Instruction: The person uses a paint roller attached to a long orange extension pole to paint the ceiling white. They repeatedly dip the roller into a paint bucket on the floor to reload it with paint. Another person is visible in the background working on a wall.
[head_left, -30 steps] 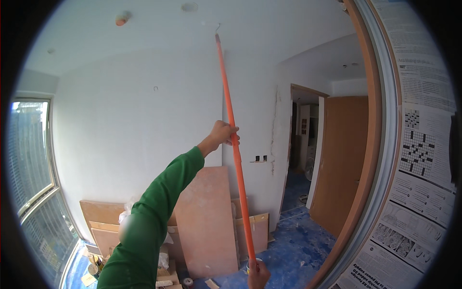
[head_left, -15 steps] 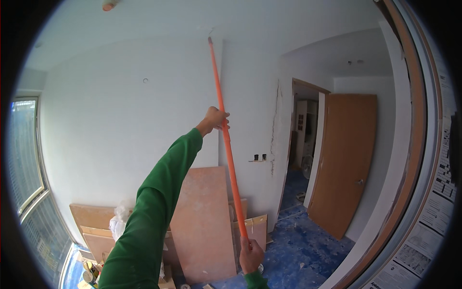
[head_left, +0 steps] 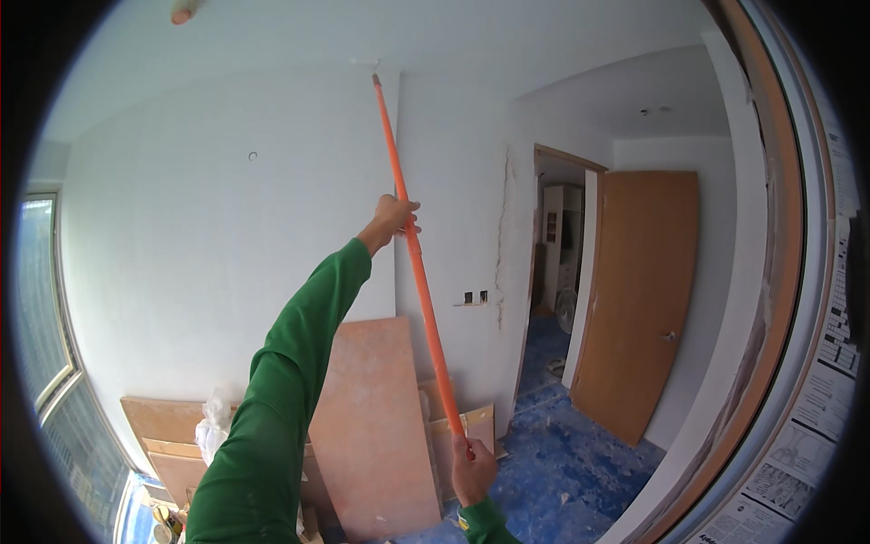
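A long orange extension pole (head_left: 423,299) slants up toward the ceiling, its top leaning slightly left. At its dark tip a thin wire frame carries what looks like a white paint roller (head_left: 365,62), faint against the pale ceiling near the wall's top edge. Around the pole's middle my left hand (head_left: 394,214) is closed, the arm in a green sleeve stretched far up. Lower down, my right hand (head_left: 473,473) grips the pole near its bottom end.
Wooden boards (head_left: 376,426) lean on the white wall, beside a clear plastic bag (head_left: 214,426) and several cans (head_left: 165,526). A brown door (head_left: 639,299) stands ajar at the right. Blue sheeting (head_left: 571,471) covers the floor. Windows (head_left: 45,299) line the left side.
The view has swung slightly right, so the room appears shifted left. Both hands keep their hold on the pole. Its roller end shows a little more clearly at the ceiling.
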The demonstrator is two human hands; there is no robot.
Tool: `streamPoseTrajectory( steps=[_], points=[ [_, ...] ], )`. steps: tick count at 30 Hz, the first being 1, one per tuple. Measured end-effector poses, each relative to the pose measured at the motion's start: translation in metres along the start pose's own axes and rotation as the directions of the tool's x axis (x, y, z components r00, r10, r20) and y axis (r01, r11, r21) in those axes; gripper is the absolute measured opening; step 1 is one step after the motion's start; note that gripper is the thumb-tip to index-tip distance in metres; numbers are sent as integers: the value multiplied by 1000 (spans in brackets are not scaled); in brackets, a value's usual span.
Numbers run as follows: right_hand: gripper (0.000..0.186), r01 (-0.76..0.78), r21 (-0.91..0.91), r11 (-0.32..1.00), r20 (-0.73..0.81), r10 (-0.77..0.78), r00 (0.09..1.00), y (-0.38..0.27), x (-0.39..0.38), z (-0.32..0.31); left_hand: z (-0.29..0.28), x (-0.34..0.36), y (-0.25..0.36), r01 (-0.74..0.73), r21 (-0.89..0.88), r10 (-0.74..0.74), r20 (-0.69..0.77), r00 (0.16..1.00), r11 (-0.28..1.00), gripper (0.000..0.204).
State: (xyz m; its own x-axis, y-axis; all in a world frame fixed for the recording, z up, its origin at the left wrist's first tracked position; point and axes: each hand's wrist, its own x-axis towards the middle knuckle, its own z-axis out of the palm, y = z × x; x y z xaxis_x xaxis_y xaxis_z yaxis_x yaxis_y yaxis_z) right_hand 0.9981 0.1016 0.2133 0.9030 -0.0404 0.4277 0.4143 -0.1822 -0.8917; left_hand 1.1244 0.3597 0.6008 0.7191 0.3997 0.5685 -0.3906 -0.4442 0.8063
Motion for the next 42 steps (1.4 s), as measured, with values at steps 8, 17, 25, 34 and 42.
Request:
streamPoseTrajectory(
  steps=[8,17,25,34,42],
  points=[
    [40,-55,73,996,10,55,998,64,-53,-57,48,-99,18,-64,38,61,81,995,997,27],
    [33,-7,77,997,9,6,1000,111,-119,-132,94,-223,71,-162,92,148,143,979,982,24],
    [26,-27,78,997,43,24,999,132,-171,-226,142,-316,106,-302,111,280,177,943,947,29],
    [17,-36,307,951,34,26,999,378,-200,-248,187,-407,145,-317,43,296,252,921,948,27],
    [18,-52,324,945,140,6,990,303,-240,-298,201,-475,170,-316,23,302,238,923,948,35]
  ],
)
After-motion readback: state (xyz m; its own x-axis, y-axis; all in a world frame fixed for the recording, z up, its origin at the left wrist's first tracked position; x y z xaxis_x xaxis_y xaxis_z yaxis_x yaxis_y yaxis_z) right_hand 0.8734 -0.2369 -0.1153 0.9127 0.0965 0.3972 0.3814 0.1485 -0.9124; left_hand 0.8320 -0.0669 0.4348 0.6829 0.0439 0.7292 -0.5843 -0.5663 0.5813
